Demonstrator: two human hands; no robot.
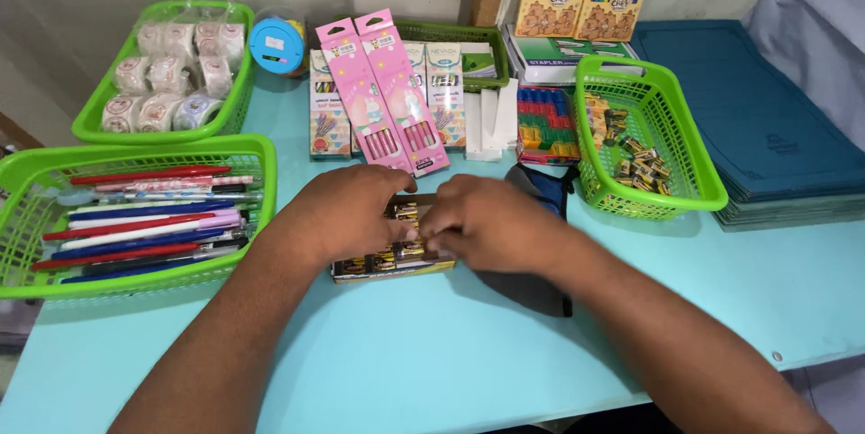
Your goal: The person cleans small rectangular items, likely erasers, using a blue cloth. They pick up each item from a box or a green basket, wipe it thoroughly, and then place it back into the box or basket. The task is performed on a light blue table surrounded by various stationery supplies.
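Surface: pale blue table (505, 344) against a wall, crowded with stationery, seen from my head camera looking down.
Step in hand: I judge I am working at the small box (389, 263) lying flat in the middle of the table, both hands on it, handling the little dark-and-yellow packets inside.
Left hand: my left hand (347, 210) lies curled over the left and top part of the box, fingers bent down onto it; whether they pinch a packet I cannot tell.
Right hand: my right hand (487, 220) is closed at the box's right end, fingertips pressed together on something small that stays hidden.
Next move: to my mind it calls for a fine pinch, with the box kept flat.
Box: low, open-topped, dark with yellow marks, its front edge showing a row of packets; most of it is covered by my hands.
Around: green basket of pens (36, 245) to the left, green basket of like packets (694, 173) to the right, pink pencil packs (387, 91) just behind, a dark pouch (532, 290) under my right wrist.
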